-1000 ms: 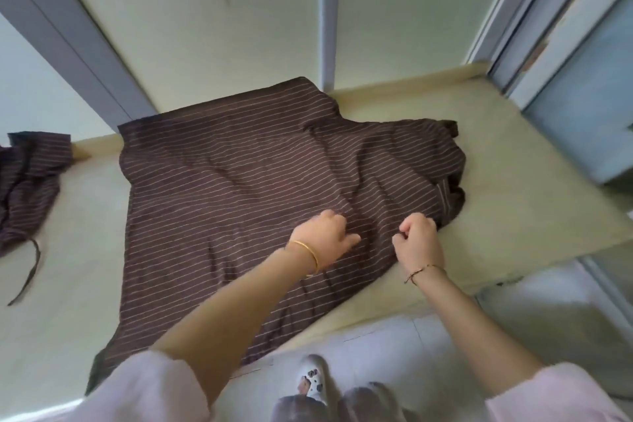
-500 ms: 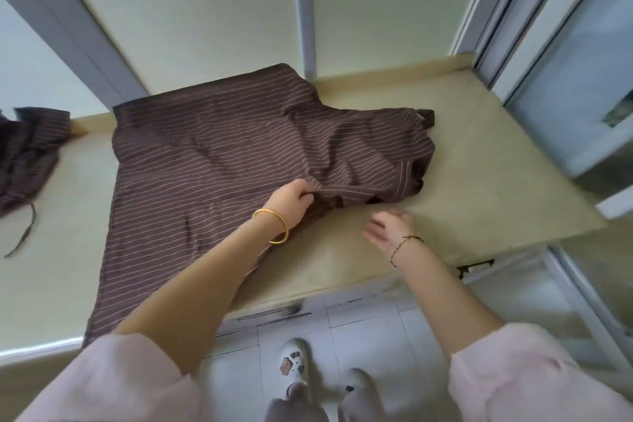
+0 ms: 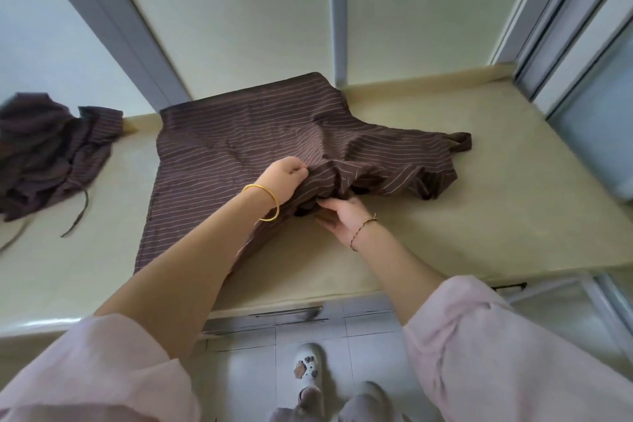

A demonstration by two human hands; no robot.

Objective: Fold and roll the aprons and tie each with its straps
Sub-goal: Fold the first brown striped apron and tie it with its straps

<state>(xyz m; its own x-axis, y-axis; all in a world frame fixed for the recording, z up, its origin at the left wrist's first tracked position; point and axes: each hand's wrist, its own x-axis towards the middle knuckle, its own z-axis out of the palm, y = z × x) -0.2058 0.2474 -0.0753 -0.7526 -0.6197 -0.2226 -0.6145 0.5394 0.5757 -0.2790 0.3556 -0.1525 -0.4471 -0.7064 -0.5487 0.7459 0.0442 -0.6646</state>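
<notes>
A: Fingers (image 3: 298, 166) on the left hand (image 3: 284, 178), doing what?

B: Curled on a raised fold of the striped apron (image 3: 239, 134), pinching it up off the table (image 3: 479, 216). Gold bangle (image 3: 270, 202) on that wrist.

A: And on the right hand (image 3: 346, 216)?

B: Straight, not clenched, gripping nothing. Held low over the table just under the lifted fold, touching the bunched cloth at its near edge. Thin cord bracelet (image 3: 363, 228) on the wrist.

A: Where on the table, the apron?

B: Across the table's middle, far edge right up against the table's back rim. Left part flat, reaching toward the table's front edge. Right part rumpled and heaped, with a strap loop (image 3: 460, 140) poking out toward the table's right end.

A: Anything else on the table?

B: Second apron (image 3: 51, 147), same brown stripes, crumpled in a heap at the table's left end, well apart from the first. Thin strap (image 3: 80, 212) trailing loose from it across the tabletop.

A: Below the table?

B: White shoe (image 3: 306, 367) on pale floor tiles (image 3: 370, 346), just in front of the table's front edge. Pink sleeves (image 3: 496, 353) pushed up both forearms.
</notes>
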